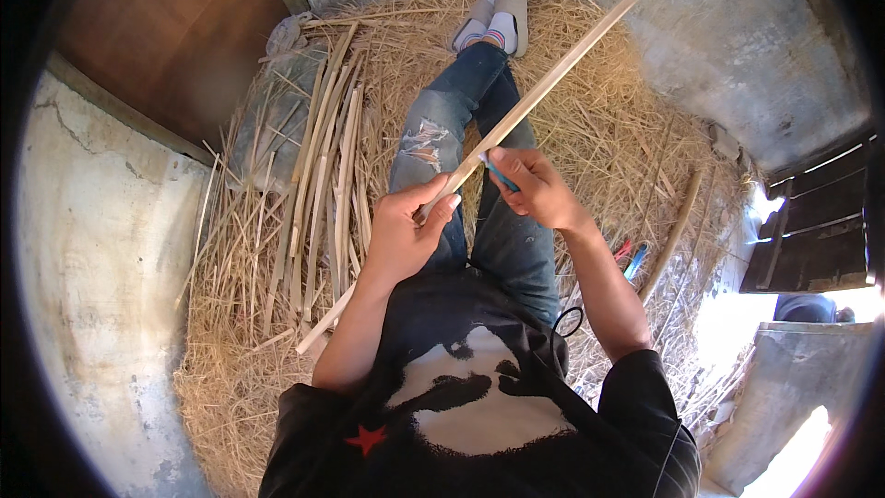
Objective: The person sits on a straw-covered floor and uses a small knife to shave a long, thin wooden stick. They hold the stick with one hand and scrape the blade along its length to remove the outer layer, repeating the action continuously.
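A pale wooden strip [562, 73] lies above the person's legs [452, 120], its long axis slanting from near left to far right and its far end pointing toward the wall [737, 46]. The left hand [410, 229] is closed around it, thumb on top, while the right hand [535, 186], fingers curled, grips a small blue tool [501, 173] against it. Straw [590, 111] covers the floor, more strips [318, 157] lie lengthwise on the left, and weathered plaster and a brown panel [166, 37] enclose the room.
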`<state>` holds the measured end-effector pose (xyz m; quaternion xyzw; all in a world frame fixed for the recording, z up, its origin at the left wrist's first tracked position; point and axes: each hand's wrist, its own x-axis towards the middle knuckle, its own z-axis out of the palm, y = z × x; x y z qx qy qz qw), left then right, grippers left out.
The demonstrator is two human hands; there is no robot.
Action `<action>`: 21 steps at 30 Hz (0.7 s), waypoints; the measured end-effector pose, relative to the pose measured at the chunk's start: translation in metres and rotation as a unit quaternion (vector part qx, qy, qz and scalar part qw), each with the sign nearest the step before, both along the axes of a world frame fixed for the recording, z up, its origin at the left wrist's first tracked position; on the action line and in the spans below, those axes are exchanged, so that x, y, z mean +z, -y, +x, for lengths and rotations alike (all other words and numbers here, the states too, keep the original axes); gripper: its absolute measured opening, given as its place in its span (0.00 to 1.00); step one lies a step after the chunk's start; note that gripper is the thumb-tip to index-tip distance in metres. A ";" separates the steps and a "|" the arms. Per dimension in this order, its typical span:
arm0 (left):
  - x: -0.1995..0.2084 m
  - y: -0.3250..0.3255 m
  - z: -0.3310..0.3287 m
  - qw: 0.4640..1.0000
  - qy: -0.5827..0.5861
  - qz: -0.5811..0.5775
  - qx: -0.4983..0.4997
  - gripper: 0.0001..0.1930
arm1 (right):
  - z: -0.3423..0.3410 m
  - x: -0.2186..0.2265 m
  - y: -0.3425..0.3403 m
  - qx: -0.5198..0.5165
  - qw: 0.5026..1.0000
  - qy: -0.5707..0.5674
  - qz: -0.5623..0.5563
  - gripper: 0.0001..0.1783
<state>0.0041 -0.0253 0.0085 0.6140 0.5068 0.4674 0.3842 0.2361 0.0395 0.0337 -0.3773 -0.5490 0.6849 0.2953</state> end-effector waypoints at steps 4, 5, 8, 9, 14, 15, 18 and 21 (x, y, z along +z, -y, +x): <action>0.006 -0.002 0.001 0.997 -0.046 0.056 0.004 0.17 | 0.003 0.012 -0.005 -0.196 0.969 0.024 0.151 0.15; 0.005 -0.002 -0.001 0.996 -0.059 0.067 0.004 0.17 | 0.005 0.017 -0.010 -0.212 0.959 0.044 0.182 0.14; 0.003 0.001 -0.005 0.991 -0.081 0.105 0.011 0.17 | 0.002 0.032 -0.013 -0.254 0.930 0.088 0.250 0.10; 0.004 0.002 -0.004 0.993 -0.083 0.089 0.014 0.17 | 0.001 0.032 -0.013 -0.245 0.930 0.103 0.254 0.10; -0.003 0.004 -0.002 0.995 -0.068 0.074 0.019 0.17 | 0.005 0.018 -0.018 -0.229 0.932 0.111 0.257 0.12; -0.002 0.004 -0.003 0.994 -0.077 0.073 0.018 0.16 | 0.006 0.017 -0.018 -0.229 0.936 0.103 0.249 0.12; -0.001 0.004 -0.005 0.992 -0.090 0.086 0.017 0.16 | 0.007 0.017 -0.025 -0.293 0.931 0.044 0.214 0.14; -0.003 0.005 -0.011 0.992 -0.095 0.082 0.011 0.16 | 0.012 0.020 -0.032 -0.309 0.937 -0.034 0.157 0.15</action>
